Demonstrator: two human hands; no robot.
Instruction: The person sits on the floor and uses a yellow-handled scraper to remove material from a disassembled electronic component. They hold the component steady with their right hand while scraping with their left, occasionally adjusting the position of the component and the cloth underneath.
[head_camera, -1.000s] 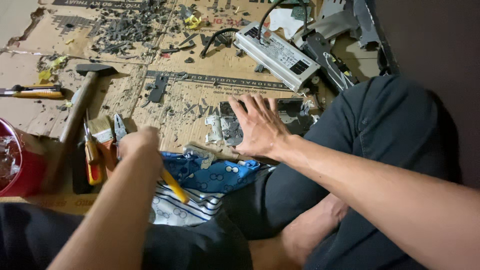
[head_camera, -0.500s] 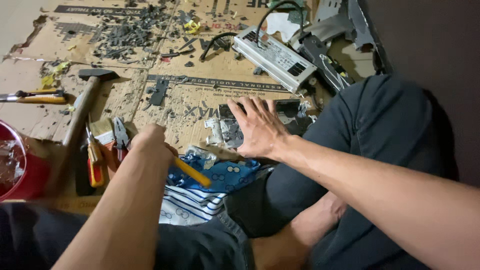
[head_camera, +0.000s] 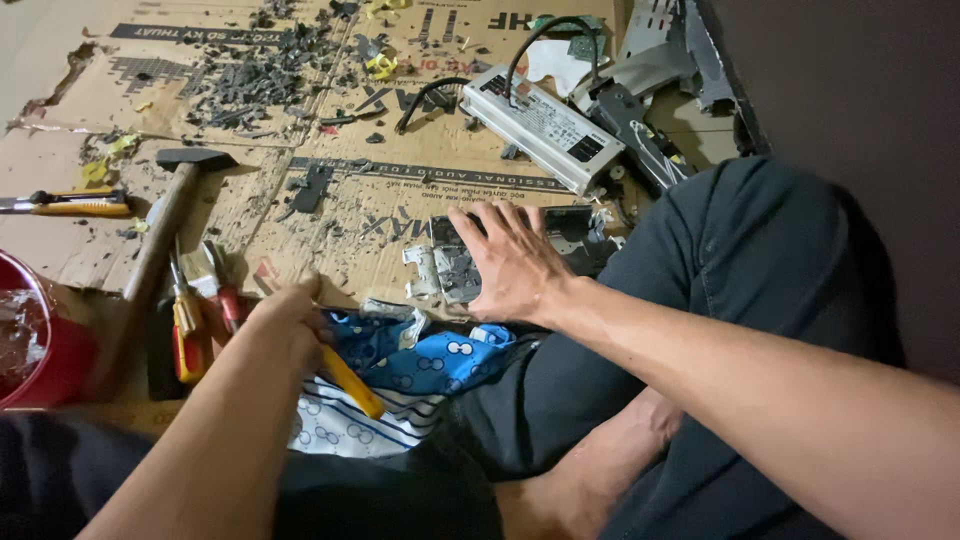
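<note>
My left hand (head_camera: 285, 330) is closed round a yellow-handled tool (head_camera: 352, 383), whose handle sticks out toward me over a blue patterned cloth (head_camera: 420, 362). My right hand (head_camera: 512, 262) lies flat, fingers spread, on a broken grey metal part (head_camera: 455, 268) on the cardboard sheet (head_camera: 330, 215). The tool's tip is hidden behind my left hand.
A hammer (head_camera: 165, 225), red-and-yellow screwdrivers (head_camera: 186, 325) and pliers (head_camera: 222, 290) lie left of my hand. A red bowl (head_camera: 35, 345) stands at the left edge. A utility knife (head_camera: 65, 203), a white power supply box (head_camera: 545, 125) with black cables, and dark debris (head_camera: 245, 85) lie farther off.
My left hand has drawn the yellow-handled tool slightly right and toward the cloth. The right hand stays flat on the metal part.
</note>
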